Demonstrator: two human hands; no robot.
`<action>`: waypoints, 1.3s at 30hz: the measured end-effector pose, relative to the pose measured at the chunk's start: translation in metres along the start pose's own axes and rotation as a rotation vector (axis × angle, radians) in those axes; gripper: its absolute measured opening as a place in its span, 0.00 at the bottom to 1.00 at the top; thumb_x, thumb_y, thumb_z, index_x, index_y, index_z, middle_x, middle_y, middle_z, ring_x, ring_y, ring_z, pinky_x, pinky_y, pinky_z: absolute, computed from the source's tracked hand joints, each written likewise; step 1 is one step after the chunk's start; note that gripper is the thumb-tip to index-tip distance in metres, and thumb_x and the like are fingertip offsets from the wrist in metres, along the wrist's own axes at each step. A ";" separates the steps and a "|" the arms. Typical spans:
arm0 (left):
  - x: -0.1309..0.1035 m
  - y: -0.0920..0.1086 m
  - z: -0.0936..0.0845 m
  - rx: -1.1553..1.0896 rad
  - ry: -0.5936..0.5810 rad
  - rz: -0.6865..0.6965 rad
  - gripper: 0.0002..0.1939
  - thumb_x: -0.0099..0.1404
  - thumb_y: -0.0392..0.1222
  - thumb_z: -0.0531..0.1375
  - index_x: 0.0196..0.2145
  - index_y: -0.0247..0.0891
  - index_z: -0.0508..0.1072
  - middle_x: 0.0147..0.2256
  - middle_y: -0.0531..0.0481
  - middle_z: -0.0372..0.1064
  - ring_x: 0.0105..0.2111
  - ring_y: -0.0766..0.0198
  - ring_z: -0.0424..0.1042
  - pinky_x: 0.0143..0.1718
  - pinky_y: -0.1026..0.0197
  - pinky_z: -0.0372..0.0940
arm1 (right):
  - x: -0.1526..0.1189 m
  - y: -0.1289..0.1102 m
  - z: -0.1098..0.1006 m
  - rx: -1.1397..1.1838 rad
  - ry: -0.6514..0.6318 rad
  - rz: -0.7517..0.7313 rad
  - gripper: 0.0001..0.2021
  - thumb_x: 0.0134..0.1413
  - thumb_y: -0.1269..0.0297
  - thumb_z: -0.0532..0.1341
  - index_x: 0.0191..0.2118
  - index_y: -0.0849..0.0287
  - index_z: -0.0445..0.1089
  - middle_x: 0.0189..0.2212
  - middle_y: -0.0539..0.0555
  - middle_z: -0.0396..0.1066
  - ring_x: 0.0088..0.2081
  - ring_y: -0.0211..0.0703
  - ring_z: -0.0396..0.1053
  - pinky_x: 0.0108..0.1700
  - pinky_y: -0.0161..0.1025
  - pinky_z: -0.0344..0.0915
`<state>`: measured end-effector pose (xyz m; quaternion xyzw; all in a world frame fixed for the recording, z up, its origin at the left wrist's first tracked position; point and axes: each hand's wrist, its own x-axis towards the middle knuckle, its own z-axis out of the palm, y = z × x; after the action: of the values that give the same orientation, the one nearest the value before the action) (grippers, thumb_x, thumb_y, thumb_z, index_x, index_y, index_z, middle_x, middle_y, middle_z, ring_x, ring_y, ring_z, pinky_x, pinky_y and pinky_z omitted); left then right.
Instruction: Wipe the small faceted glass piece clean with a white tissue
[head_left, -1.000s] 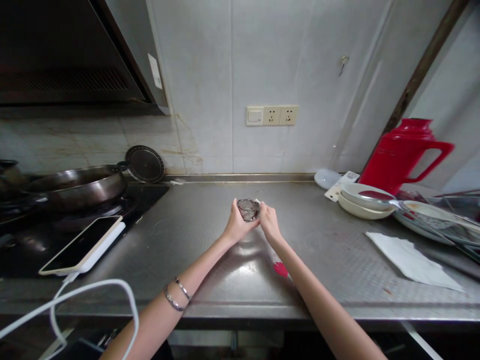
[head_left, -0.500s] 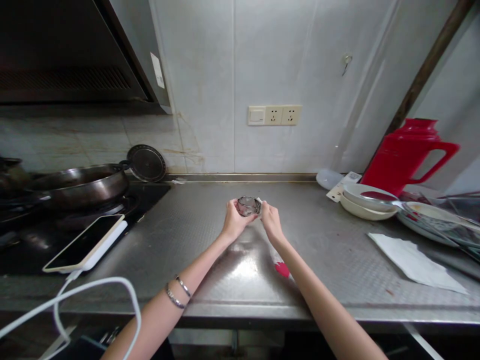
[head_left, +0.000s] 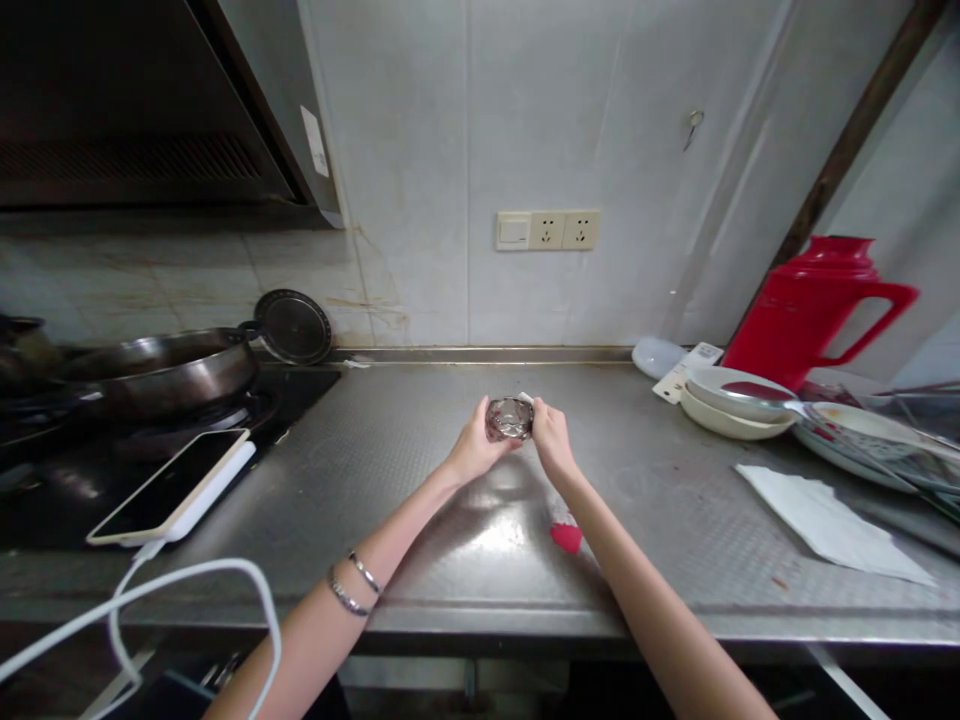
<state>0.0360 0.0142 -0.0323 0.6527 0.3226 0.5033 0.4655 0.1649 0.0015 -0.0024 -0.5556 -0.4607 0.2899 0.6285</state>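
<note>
A small, round, see-through vessel (head_left: 509, 418) with a dark-looking rim was held just above the steel counter, near the centre of the frame, its opening turned toward the camera. The left hand (head_left: 478, 446) had its fingers curled around the vessel from the left and below, partly closed to the width of its body, with the thumb at the left side of the rim. The right hand (head_left: 551, 436) met the vessel's right side, its fingers bent and drawn close together; a small white piece (head_left: 526, 398) showed beside their tips, but whether they gripped it could not be told.

Below the hands, a bright red patch (head_left: 566, 538) lay beside the right forearm, partly hidden by it. The patterned grey steel counter (head_left: 390, 430) spread across the middle of the frame. At the left, a phone with a dark screen (head_left: 172, 487) lay at the edge of the black stove, a white cable (head_left: 217, 565) running from it, and a wide steel pan (head_left: 172, 378) sat behind it. At the right stood a red plastic thermos jug (head_left: 810, 315), with stacked pale bowls (head_left: 731, 425) in front of it and a white paper sheet (head_left: 829, 525) nearer the counter's edge.
</note>
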 end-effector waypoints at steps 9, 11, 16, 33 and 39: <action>-0.004 0.014 0.002 0.425 0.372 0.124 0.38 0.38 0.45 0.72 0.45 0.34 0.62 0.44 0.40 0.64 0.46 0.52 0.68 0.47 0.50 0.63 | -0.014 0.002 0.012 0.019 -0.033 -0.101 0.19 0.52 0.51 0.47 0.18 0.57 0.59 0.18 0.49 0.62 0.24 0.39 0.57 0.27 0.34 0.52; -0.004 0.015 0.004 0.391 0.382 0.066 0.40 0.39 0.45 0.72 0.47 0.34 0.58 0.44 0.39 0.64 0.45 0.52 0.68 0.46 0.50 0.64 | -0.017 0.002 0.014 0.019 -0.053 -0.111 0.19 0.52 0.51 0.46 0.19 0.58 0.60 0.19 0.50 0.63 0.24 0.39 0.58 0.27 0.34 0.53; -0.004 0.011 0.007 0.198 0.224 -0.012 0.52 0.39 0.45 0.72 0.56 0.34 0.50 0.50 0.34 0.63 0.50 0.49 0.67 0.53 0.45 0.59 | -0.011 0.005 0.012 0.001 -0.041 -0.079 0.19 0.52 0.52 0.47 0.19 0.58 0.60 0.18 0.50 0.62 0.24 0.38 0.57 0.26 0.34 0.52; 0.001 0.009 0.003 0.203 0.307 0.051 0.39 0.37 0.42 0.73 0.46 0.34 0.61 0.43 0.40 0.68 0.44 0.53 0.71 0.48 0.49 0.64 | -0.011 0.000 0.010 -0.010 -0.027 -0.064 0.18 0.52 0.55 0.47 0.16 0.56 0.54 0.15 0.48 0.56 0.21 0.36 0.53 0.24 0.34 0.50; -0.003 0.009 0.012 0.302 0.337 0.054 0.44 0.41 0.42 0.71 0.52 0.34 0.53 0.48 0.35 0.64 0.47 0.51 0.68 0.50 0.45 0.61 | -0.014 0.000 0.014 -0.003 -0.054 -0.059 0.18 0.51 0.53 0.46 0.17 0.57 0.58 0.16 0.49 0.60 0.23 0.38 0.57 0.25 0.34 0.51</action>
<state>0.0458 0.0044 -0.0255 0.6300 0.4498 0.5636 0.2884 0.1465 -0.0051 -0.0063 -0.5348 -0.4941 0.2853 0.6233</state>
